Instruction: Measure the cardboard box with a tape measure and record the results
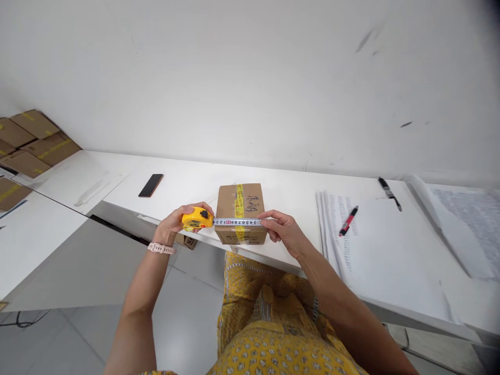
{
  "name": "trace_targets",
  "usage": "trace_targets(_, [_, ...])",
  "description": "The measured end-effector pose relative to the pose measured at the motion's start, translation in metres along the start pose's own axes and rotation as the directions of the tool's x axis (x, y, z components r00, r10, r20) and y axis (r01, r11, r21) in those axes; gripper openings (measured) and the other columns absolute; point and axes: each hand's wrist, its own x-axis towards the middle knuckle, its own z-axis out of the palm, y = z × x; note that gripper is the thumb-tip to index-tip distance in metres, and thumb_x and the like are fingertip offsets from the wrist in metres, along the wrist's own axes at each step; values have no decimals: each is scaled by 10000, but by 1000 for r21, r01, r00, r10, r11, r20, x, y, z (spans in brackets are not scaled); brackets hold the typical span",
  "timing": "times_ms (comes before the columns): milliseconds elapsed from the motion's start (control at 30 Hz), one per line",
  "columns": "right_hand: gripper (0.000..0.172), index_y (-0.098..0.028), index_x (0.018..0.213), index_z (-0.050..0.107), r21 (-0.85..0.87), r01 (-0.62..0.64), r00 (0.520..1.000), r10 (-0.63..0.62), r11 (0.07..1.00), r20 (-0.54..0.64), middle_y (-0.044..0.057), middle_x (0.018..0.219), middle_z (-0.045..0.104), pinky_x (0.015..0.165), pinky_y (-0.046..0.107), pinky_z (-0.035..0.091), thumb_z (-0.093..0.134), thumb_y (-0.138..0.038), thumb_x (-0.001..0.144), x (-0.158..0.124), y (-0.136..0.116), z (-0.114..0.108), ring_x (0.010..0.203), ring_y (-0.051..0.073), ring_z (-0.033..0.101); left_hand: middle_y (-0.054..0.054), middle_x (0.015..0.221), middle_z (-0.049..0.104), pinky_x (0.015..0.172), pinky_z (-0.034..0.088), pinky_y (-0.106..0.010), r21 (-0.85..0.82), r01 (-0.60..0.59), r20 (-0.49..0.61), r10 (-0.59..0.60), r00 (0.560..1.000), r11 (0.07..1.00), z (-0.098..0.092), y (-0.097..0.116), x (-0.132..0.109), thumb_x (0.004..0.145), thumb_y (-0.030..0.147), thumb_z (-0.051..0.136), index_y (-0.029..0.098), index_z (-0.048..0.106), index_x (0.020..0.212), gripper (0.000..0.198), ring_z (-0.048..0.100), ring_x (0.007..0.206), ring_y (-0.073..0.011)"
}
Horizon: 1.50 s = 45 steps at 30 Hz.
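A small cardboard box [228,200] with yellow tape and handwriting on top sits at the front edge of the white table. My left hand [177,219] is closed around the yellow case of a tape measure [198,217], just left of the box. The white blade runs out to the right along the top near edge of the box. At the box's right corner, my right hand [283,228] pinches the blade's free end between thumb and fingers.
A dark phone [150,185] lies left of the box. To the right are a paper stack [385,250], a red pen [348,221] and a black pen [389,192]. Several cardboard boxes [37,138] are piled at far left. A white wall [234,78] rises behind the table.
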Motion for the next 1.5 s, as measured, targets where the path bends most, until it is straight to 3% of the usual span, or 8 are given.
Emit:
trace_targets(333, [291, -203, 747, 624, -293, 227, 974, -221, 929, 55, -65, 494, 417, 462, 252, 255, 675, -489, 764, -22, -28, -10, 465, 91, 322, -175, 1147, 626, 595, 517, -305, 162, -122, 58, 113, 992, 979, 50, 6, -34, 665, 425, 730, 164, 606, 1290, 688, 630, 817, -245])
trace_targets(467, [167, -215, 742, 647, -469, 384, 916, -262, 796, 306, -65, 497, 411, 493, 253, 301, 661, -369, 807, -36, -70, -21, 479, 94, 355, -174, 1227, 572, 715, 563, -404, 175, -125, 211, 87, 974, 977, 107, -29, -50, 668, 353, 765, 252, 578, 1365, 729, 640, 893, -285])
trace_targets(600, [162, -231, 864, 692, -465, 455, 858, -234, 759, 457, -55, 531, 450, 513, 255, 335, 611, -371, 870, -33, -83, -15, 497, 102, 399, -163, 1257, 538, 663, 580, -389, -157, -163, 45, 172, 984, 974, 142, -82, -58, 629, 485, 795, 227, 628, 1289, 728, 655, 879, -280])
trace_targets(700, [305, -251, 1123, 668, -418, 487, 865, -358, 767, 350, -26, 650, 524, 575, 270, 389, 581, -439, 901, -24, -67, -10, 587, 126, 468, -140, 1183, 592, 650, 580, -372, -268, -307, -205, 258, 944, 913, 139, -107, -65, 594, 531, 809, 210, 618, 1284, 784, 668, 803, -254])
trace_targets(900, [739, -237, 1461, 402, -570, 341, 917, -399, 747, 26, -21, 742, 554, 615, 296, 432, 663, -520, 830, -13, 6, -24, 608, 146, 482, -114, 1078, 669, 749, 586, -422, -171, -505, -674, 274, 686, 846, 109, -124, -53, 564, 521, 841, 205, 586, 1246, 794, 683, 785, -257])
trace_targets(1200, [650, -262, 1397, 438, -499, 338, 908, -416, 798, -50, -75, 613, 440, 586, 293, 425, 676, -458, 825, -40, 0, -17, 556, 146, 463, -91, 1031, 670, 725, 597, -419, -263, -417, -500, 247, 830, 870, 117, -104, -11, 565, 516, 850, 208, 582, 1233, 783, 701, 736, -249])
trace_targets(1367, [298, -240, 979, 613, -712, 234, 735, -600, 662, -317, -42, 623, 461, 585, 307, 396, 645, -493, 826, -36, -35, -36, 577, 155, 465, -85, 995, 678, 741, 597, -441, -221, -388, -369, 292, 882, 895, 139, -71, 2, 599, 523, 837, 224, 596, 1245, 752, 709, 775, -286])
trace_targets(1500, [220, -218, 888, 600, -760, 364, 560, -778, 539, -284, 98, 1084, 611, 896, 417, 439, 575, -436, 887, -13, -42, -57, 1076, 266, 555, -102, 1062, 678, 792, 582, -459, -147, -461, -350, 390, 852, 875, 164, -54, 10, 637, 528, 821, 235, 583, 1290, 754, 697, 823, -297])
